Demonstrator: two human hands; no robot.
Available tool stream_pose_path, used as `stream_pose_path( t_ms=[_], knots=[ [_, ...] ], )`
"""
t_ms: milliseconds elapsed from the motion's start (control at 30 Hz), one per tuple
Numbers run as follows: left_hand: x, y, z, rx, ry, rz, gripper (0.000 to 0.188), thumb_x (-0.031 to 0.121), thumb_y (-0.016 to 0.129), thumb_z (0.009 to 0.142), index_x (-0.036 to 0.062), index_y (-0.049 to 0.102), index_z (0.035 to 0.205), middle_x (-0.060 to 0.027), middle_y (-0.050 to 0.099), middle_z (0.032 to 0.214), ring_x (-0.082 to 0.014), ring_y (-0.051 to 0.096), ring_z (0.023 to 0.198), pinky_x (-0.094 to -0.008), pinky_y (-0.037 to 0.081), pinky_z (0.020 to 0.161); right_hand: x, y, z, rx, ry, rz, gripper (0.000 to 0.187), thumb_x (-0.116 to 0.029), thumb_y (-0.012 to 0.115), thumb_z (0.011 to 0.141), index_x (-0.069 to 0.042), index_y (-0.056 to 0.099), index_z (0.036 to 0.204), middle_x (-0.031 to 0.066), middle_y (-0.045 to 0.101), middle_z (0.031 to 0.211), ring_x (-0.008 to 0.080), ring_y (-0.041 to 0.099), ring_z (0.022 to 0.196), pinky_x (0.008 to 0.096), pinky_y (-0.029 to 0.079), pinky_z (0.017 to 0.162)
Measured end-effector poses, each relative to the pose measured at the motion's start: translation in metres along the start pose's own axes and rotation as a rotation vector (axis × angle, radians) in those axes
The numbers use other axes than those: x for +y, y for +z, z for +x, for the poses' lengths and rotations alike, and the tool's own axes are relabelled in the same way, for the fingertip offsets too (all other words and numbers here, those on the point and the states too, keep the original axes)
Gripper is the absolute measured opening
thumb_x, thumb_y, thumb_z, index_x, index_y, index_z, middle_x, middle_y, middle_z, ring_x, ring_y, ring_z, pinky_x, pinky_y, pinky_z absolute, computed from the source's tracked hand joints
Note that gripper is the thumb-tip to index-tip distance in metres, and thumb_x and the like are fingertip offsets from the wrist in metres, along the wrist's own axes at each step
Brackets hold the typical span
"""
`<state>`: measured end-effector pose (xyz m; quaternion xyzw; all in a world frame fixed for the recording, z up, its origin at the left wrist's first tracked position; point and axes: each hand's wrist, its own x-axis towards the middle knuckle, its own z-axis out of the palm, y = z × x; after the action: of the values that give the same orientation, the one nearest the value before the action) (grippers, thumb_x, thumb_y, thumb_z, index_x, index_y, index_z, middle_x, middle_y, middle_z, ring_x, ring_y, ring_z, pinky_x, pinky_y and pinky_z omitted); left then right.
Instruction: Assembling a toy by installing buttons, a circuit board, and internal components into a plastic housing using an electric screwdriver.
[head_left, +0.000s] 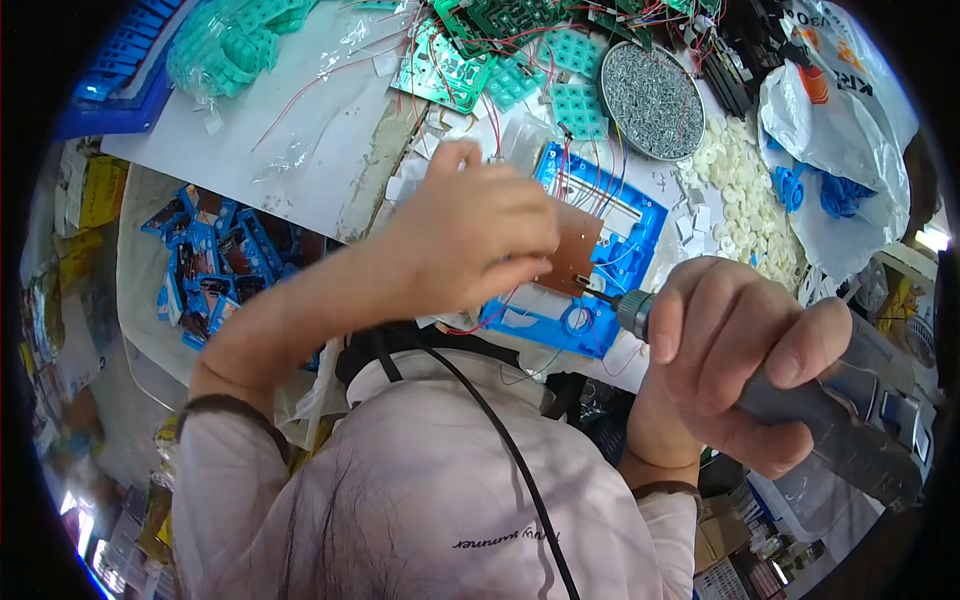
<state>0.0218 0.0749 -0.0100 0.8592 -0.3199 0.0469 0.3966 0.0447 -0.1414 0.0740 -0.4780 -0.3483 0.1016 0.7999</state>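
We wrap our right grip (728, 350) round the driver (835, 430), seemingly to aim it toward ten o'clock at the board (574, 243); whether our left grip (485, 228) pinches anything, we can't tell.

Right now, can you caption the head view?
Right hand points a screwdriver at a brown board over a blue case.

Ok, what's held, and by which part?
Right hand: power screwdriver, by its handle. Left hand: by the brown board; can't tell if it holds anything.
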Motion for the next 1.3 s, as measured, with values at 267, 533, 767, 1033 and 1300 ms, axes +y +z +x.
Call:
stream_pose_path(
  t_ms=[267, 533, 767, 1033, 1300],
  knots=[
    [0.012, 0.019, -0.024, 0.158, -0.028, -0.157, 0.022, 0.009, 0.079, 0.076, 0.0152, 0.07, 0.096, 0.0039, 0.07, 0.096, -0.015, 0.058, 0.076, -0.0407, 0.03, 0.086, 0.011, 0.009, 0.003, -0.029, 0.05, 0.001, 0.043, -0.049, 0.072, 0.091, -0.015, 0.048, 0.103, -0.0043, 0.053, 0.063, 0.009, 0.048, 0.05, 0.0297, 0.051, 0.056],
    [0.007, 0.023, -0.023, 0.318, 0.053, -0.05, 0.027, 0.014, 0.082, 0.073, 0.0138, 0.07, 0.096, 0.0048, 0.071, 0.095, -0.0153, 0.058, 0.076, -0.0423, 0.03, 0.083, 0.013, 0.017, 0.005, 0.023, 0.069, -0.07, 0.043, -0.049, 0.07, 0.092, -0.015, 0.047, 0.102, -0.0045, 0.05, 0.06, 0.0108, 0.048, 0.049, 0.0312, 0.049, 0.055],
    [0.012, 0.016, -0.034, 0.166, -0.012, 0.169, 0.032, 0.034, 0.081, 0.072, 0.0148, 0.073, 0.096, 0.0061, 0.069, 0.106, -0.0164, 0.057, 0.089, -0.0479, 0.03, 0.092, 0.04, 0.002, 0.012, 0.094, 0.07, -0.179, 0.037, -0.04, 0.065, 0.095, -0.01, 0.046, 0.105, 0.0004, 0.05, 0.063, 0.0147, 0.048, 0.055, 0.0363, 0.047, 0.064],
    [0.015, 0.023, -0.039, 0.152, -0.021, 0.191, 0.023, 0.032, 0.08, 0.072, 0.0161, 0.073, 0.087, 0.0071, 0.067, 0.103, -0.0163, 0.057, 0.091, -0.051, 0.03, 0.094, 0.056, 0.009, 0.017, 0.093, 0.138, -0.198, 0.032, -0.03, 0.067, 0.097, -0.008, 0.044, 0.097, 0.0032, 0.05, 0.063, 0.0149, 0.048, 0.056, 0.037, 0.048, 0.064],
    [0.018, 0.021, -0.036, 0.144, -0.027, 0.21, 0.017, 0.03, 0.077, 0.076, 0.0168, 0.07, 0.083, 0.0088, 0.066, 0.101, -0.0138, 0.057, 0.093, -0.0488, 0.03, 0.095, 0.066, -0.003, 0.015, -0.027, 0.122, -0.261, 0.032, -0.027, 0.07, 0.095, -0.007, 0.046, 0.096, 0.0028, 0.052, 0.063, 0.0146, 0.049, 0.056, 0.0375, 0.05, 0.066]
  ],
)
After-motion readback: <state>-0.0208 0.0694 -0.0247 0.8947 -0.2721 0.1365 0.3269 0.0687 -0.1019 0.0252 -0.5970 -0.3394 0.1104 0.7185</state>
